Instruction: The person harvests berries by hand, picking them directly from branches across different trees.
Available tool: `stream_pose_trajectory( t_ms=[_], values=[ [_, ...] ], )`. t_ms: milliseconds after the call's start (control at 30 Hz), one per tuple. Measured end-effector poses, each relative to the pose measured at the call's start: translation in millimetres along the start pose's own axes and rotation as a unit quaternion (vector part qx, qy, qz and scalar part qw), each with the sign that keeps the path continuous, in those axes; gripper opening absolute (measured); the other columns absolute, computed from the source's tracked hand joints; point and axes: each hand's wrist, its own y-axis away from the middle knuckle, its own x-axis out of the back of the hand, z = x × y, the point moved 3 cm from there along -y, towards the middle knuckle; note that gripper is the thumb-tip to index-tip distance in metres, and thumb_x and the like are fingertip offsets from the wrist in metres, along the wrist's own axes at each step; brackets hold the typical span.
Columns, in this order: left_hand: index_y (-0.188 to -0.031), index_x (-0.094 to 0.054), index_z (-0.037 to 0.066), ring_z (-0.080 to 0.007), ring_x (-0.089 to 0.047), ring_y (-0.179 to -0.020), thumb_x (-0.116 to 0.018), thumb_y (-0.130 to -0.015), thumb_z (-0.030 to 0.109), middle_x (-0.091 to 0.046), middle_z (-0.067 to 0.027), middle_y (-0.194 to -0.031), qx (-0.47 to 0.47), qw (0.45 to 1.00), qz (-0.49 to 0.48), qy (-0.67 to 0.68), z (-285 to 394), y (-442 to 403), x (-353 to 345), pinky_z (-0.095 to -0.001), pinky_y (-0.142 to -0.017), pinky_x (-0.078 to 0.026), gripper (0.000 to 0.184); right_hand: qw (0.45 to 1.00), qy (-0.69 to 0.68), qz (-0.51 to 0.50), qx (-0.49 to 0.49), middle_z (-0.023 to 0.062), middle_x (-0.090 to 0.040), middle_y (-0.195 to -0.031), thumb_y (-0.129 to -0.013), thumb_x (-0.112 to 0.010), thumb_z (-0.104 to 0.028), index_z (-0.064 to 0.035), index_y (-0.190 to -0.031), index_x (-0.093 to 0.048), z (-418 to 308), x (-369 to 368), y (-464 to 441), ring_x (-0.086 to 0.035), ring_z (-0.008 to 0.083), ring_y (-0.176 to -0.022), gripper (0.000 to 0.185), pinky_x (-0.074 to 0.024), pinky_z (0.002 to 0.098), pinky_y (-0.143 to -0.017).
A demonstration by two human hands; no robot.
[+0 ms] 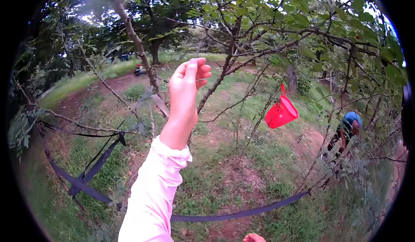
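My left hand (189, 78) is raised in the middle of the view, in a pale pink sleeve. Its thumb presses against the curled fingers in a pinch, and whatever is between them is too small to make out. Thin branches (231, 54) of a leafy tree spread behind and to the right of it. Only a bit of my right hand (254, 238) shows at the bottom edge, and its grip is cut off. To the right, a red bucket (281, 113) hangs tilted by its strap among the branches.
Dark straps (93, 173) cross at the left, and another dark strap (242, 214) runs low across the front. A person (346, 132) with a blue top bends down at the right. Farther back, a figure with something red (139, 70) is near the path. Grass covers the slope.
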Motion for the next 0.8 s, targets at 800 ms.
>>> stream_pose_trajectory(
  t_ms=[800],
  values=[
    [-0.121, -0.056, 0.001, -0.0064, -0.043, -0.042, -0.045, -0.102, 0.023, -0.055, -0.0010, -0.061, -0.026, 1.000, -0.001, -0.010, -52, -116, -107, -0.0208, -0.040, -0.035, 0.031, 0.997, -0.072, 0.032, 0.023, 0.0040, -0.065, -0.079, -0.095, -0.055, -0.026, -0.0085, -0.094, -0.063, -13, -46, -4, -0.061, 0.0133, -0.066, 0.019, -0.0496, 0.0270, -0.054]
  ],
)
